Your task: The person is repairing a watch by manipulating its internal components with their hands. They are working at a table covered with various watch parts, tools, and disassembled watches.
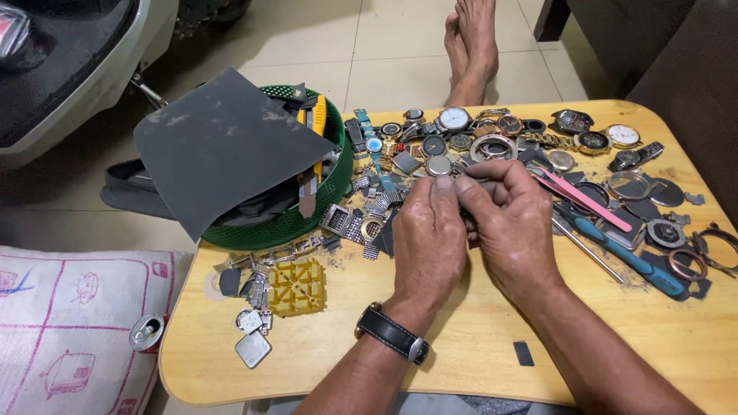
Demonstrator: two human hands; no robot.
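Just in front of the pile of watch parts point(492, 146) on the wooden table point(477, 346), your two hands meet, knuckles up. Your left hand point(429, 234), with a black-strapped wristwatch point(392, 332) on its wrist, has its fingers curled in and pressed against those of your right hand point(511, 227). Both sets of fingertips close together on a small metal piece point(466, 176), which shows only as a sliver between your thumbs; what kind of part it is cannot be told.

Beyond your hands the pile holds round watch faces, cases and metal bracelets. To the right of the pile lie a pink-handled tool point(584, 198) and a blue-handled screwdriver point(626, 250), the latter just beside your right hand. To the left of the pile stands a green plastic basket point(304, 219) with a dark grey sheet of abrasive paper point(219, 146) lying across it and a yellow utility knife point(317, 134) sticking out. Nearer you than the basket sits a yellow plastic watch holder point(296, 286) among loose links. Past the pile, off the table's far edge, a pair of bare feet point(470, 46) rests on the tiled floor.
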